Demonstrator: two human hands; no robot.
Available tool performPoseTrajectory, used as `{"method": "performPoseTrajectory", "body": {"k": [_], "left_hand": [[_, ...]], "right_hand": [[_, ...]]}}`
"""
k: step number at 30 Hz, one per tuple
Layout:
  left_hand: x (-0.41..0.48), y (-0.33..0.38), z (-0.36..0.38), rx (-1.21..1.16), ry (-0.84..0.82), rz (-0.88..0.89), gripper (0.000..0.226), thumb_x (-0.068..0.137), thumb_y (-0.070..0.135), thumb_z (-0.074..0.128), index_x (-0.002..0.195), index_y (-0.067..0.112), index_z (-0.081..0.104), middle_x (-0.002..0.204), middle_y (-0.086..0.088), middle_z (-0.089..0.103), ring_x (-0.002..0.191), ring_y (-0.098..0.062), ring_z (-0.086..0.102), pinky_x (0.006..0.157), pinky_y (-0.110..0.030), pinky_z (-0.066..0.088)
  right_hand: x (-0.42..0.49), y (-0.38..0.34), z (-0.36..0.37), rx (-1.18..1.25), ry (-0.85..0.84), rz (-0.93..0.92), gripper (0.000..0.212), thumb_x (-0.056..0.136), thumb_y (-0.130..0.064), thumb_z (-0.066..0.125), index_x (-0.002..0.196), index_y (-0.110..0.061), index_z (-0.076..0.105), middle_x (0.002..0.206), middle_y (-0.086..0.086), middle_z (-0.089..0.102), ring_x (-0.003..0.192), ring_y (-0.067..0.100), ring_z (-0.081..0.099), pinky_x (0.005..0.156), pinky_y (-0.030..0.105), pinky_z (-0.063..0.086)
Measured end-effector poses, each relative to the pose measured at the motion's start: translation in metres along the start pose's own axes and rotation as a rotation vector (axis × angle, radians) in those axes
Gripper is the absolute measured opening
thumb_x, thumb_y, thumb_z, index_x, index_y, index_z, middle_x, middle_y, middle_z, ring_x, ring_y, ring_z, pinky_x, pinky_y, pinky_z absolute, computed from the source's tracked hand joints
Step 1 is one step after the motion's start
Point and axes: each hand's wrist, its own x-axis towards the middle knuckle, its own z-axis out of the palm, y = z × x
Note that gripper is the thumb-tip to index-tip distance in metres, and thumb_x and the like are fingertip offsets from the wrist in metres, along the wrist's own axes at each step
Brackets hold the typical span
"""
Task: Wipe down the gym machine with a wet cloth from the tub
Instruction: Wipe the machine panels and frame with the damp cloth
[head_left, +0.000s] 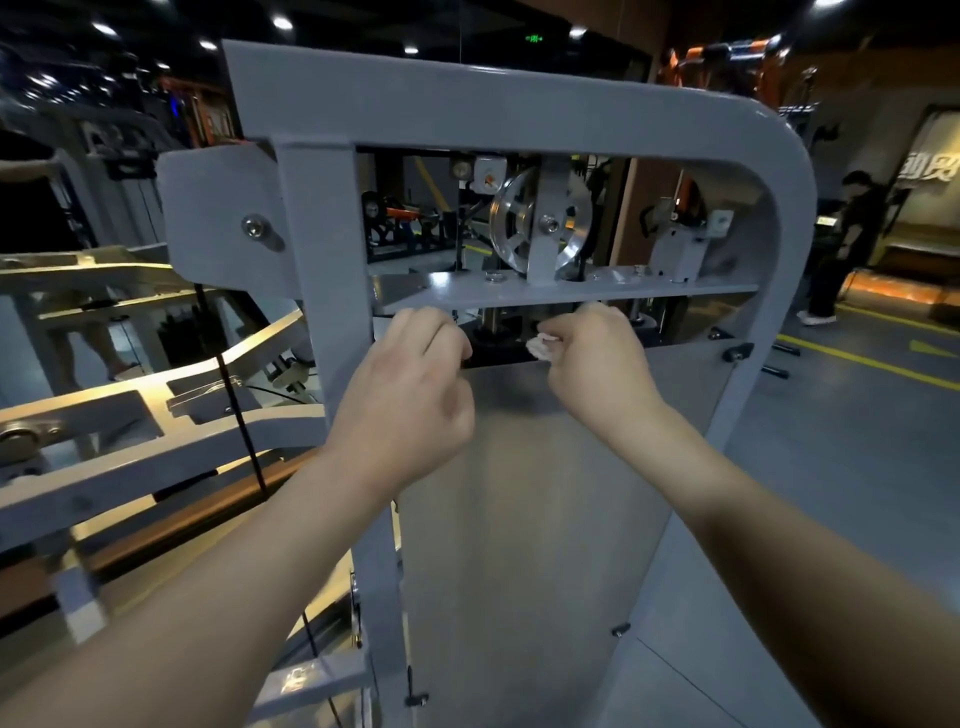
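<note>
Cloth (543, 347) noted wadded, clamped in grip of right hand (597, 358), held at top edge of panel (519, 493) on gym machine (519, 119), narrow gap under cross plate (571, 293), left hand (410, 395) curled alongside, its grip undetermined, floor (857, 441) open rightward

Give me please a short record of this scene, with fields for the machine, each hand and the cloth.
machine: grey frame, silver pulley above a flat crossplate
left hand: fingers curled at the top edge of the grey panel; unclear if it holds anything
right hand: holds a small bunched white cloth
cloth position: just under the crossplate, above the panel
tub: not in view
</note>
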Motion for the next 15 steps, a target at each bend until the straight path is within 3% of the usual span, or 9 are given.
{"method": "performPoseTrajectory", "body": {"k": [2, 5, 8, 10, 11, 13, 15], "left_hand": [[0.005, -0.001, 0.001, -0.016, -0.003, 0.024, 0.031, 0.078, 0.012, 0.037, 0.091, 0.0, 0.063, 0.096, -0.012, 0.058, 0.092, -0.033, 0.056, 0.073, -0.044, 0.052], [0.013, 0.003, 0.007, -0.03, 0.003, 0.076, 0.024, 0.077, 0.007, 0.041, 0.088, 0.0, 0.062, 0.092, -0.012, 0.056, 0.087, -0.033, 0.054, 0.074, -0.046, 0.05], [0.024, 0.014, 0.015, -0.04, 0.023, 0.126, 0.017, 0.076, 0.005, 0.047, 0.084, 0.002, 0.061, 0.09, -0.01, 0.057, 0.088, -0.03, 0.052, 0.077, -0.042, 0.048], [0.03, 0.023, 0.021, -0.025, 0.028, 0.166, 0.013, 0.076, 0.006, 0.049, 0.081, 0.004, 0.061, 0.091, -0.007, 0.058, 0.095, -0.031, 0.053, 0.085, -0.04, 0.046], [0.033, 0.028, 0.023, -0.011, 0.025, 0.184, 0.011, 0.076, 0.007, 0.05, 0.08, 0.005, 0.06, 0.093, -0.007, 0.058, 0.099, -0.031, 0.053, 0.09, -0.039, 0.044], [0.037, 0.034, 0.028, 0.018, 0.011, 0.204, 0.013, 0.076, 0.009, 0.051, 0.082, 0.006, 0.061, 0.099, -0.006, 0.059, 0.107, -0.031, 0.052, 0.099, -0.039, 0.038], [0.043, 0.037, 0.031, 0.023, 0.009, 0.197, 0.02, 0.076, 0.014, 0.049, 0.088, 0.007, 0.063, 0.105, -0.007, 0.059, 0.113, -0.032, 0.049, 0.103, -0.04, 0.033]], "right_hand": [[0.003, -0.016, 0.01, 0.012, -0.038, -0.049, 0.024, 0.086, 0.003, 0.055, 0.068, -0.011, 0.063, 0.074, 0.005, 0.047, 0.085, 0.033, 0.048, 0.068, 0.038, 0.042], [-0.006, -0.015, 0.011, 0.053, -0.015, -0.117, 0.022, 0.094, -0.002, 0.059, 0.095, -0.011, 0.079, 0.092, 0.012, 0.061, 0.094, 0.032, 0.051, 0.078, 0.039, 0.047], [-0.014, 0.024, -0.007, 0.0, 0.076, 0.019, 0.019, 0.099, -0.006, 0.06, 0.102, -0.005, 0.078, 0.098, 0.013, 0.058, 0.097, 0.035, 0.052, 0.076, 0.034, 0.04], [-0.013, 0.05, -0.022, -0.035, 0.11, 0.125, 0.019, 0.1, -0.006, 0.06, 0.101, -0.002, 0.078, 0.099, 0.013, 0.052, 0.098, 0.037, 0.053, 0.08, 0.036, 0.046], [-0.013, 0.059, -0.03, -0.038, 0.1, 0.155, 0.018, 0.1, -0.005, 0.06, 0.1, -0.001, 0.077, 0.1, 0.013, 0.051, 0.098, 0.034, 0.054, 0.083, 0.032, 0.049], [-0.018, 0.066, -0.044, 0.024, 0.081, 0.193, 0.019, 0.1, -0.002, 0.057, 0.098, 0.0, 0.075, 0.101, 0.013, 0.052, 0.097, 0.023, 0.052, 0.08, 0.004, 0.039], [-0.026, 0.066, -0.055, 0.094, 0.119, 0.191, 0.023, 0.101, -0.004, 0.053, 0.107, -0.006, 0.075, 0.106, 0.01, 0.054, 0.1, 0.011, 0.048, 0.081, 0.003, 0.035]]}}
